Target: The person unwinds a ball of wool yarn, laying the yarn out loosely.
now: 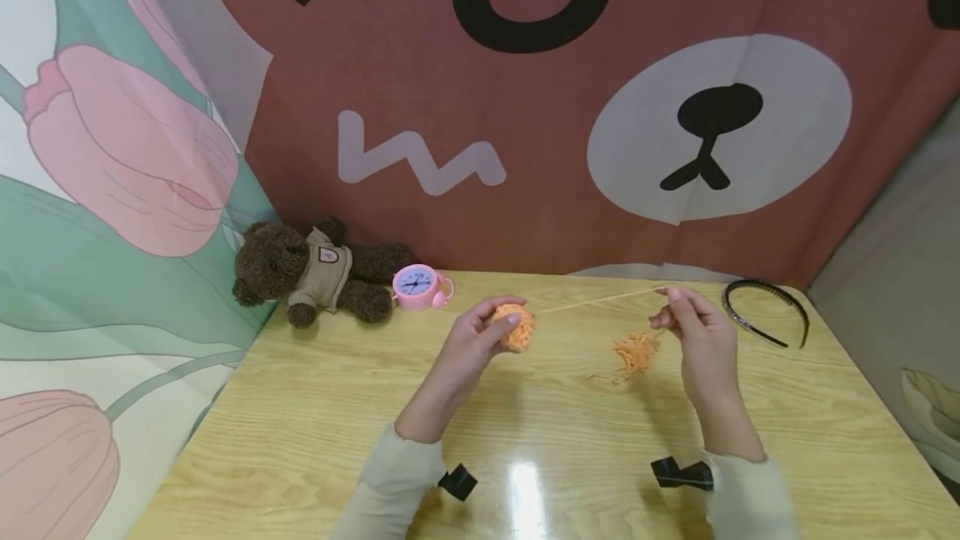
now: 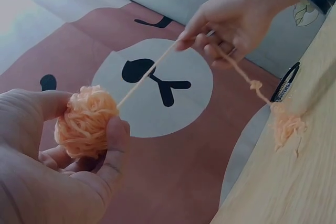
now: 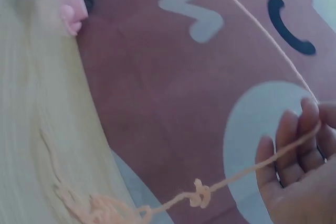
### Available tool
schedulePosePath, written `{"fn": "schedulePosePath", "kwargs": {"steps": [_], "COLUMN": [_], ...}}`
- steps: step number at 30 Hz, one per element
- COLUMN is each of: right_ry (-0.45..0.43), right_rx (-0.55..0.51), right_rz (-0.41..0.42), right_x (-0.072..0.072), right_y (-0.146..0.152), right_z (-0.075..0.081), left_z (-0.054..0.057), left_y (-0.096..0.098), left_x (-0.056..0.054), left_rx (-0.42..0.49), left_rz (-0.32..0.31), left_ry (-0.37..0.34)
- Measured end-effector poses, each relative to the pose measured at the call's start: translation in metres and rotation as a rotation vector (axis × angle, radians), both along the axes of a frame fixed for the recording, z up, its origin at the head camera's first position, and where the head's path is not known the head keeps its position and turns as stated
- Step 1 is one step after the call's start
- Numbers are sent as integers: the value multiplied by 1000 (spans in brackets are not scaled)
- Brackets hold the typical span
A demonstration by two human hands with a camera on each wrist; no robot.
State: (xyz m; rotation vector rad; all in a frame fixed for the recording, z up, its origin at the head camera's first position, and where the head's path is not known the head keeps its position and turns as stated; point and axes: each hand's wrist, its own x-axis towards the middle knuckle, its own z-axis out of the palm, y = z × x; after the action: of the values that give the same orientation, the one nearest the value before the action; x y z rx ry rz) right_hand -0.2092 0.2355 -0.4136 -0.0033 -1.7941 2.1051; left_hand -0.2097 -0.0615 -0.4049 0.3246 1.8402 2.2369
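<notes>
My left hand (image 1: pixel 474 342) holds a small ball of orange yarn (image 2: pixel 86 123) between thumb and fingers, above the table. From the ball a taut strand (image 2: pixel 149 72) runs across to my right hand (image 1: pixel 703 340), whose thumb and forefinger pinch it. Past that pinch, the yarn hangs down with a small knot (image 3: pixel 200 193) in it. It leads to a loose, tangled clump of orange yarn (image 1: pixel 636 354) below and left of the right hand, with a loose end trailing leftward.
A brown teddy bear (image 1: pixel 322 269) in a beige shirt lies at the back left, beside a pink alarm clock (image 1: pixel 417 286). At the back right lies a black headband (image 1: pixel 776 298). Behind the wooden table (image 1: pixel 315 407) hangs a bear-print cloth (image 1: pixel 540 215).
</notes>
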Motion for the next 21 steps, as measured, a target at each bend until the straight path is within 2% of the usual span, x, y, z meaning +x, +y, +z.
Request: {"fn": "schedulePosePath", "kwargs": {"steps": [5,9,14,21], "right_ry": [-17,-10,16,54], "right_rx": [-219,-350,-391,-457], "right_rz": [-161,-237,-265,-268], "right_x": [-2,-2,-3,-5], "right_y": [22,36,43,46], "right_z": [3,1,0,0], "left_z": [2,3,2,3], "left_y": [-4,-5,-4,-6], "left_x": [-2,-3,-3,-3], "left_rx": [19,21,28,112], "left_rz": [73,88,88,150], "left_ry": [-27,-33,-32,-33]}}
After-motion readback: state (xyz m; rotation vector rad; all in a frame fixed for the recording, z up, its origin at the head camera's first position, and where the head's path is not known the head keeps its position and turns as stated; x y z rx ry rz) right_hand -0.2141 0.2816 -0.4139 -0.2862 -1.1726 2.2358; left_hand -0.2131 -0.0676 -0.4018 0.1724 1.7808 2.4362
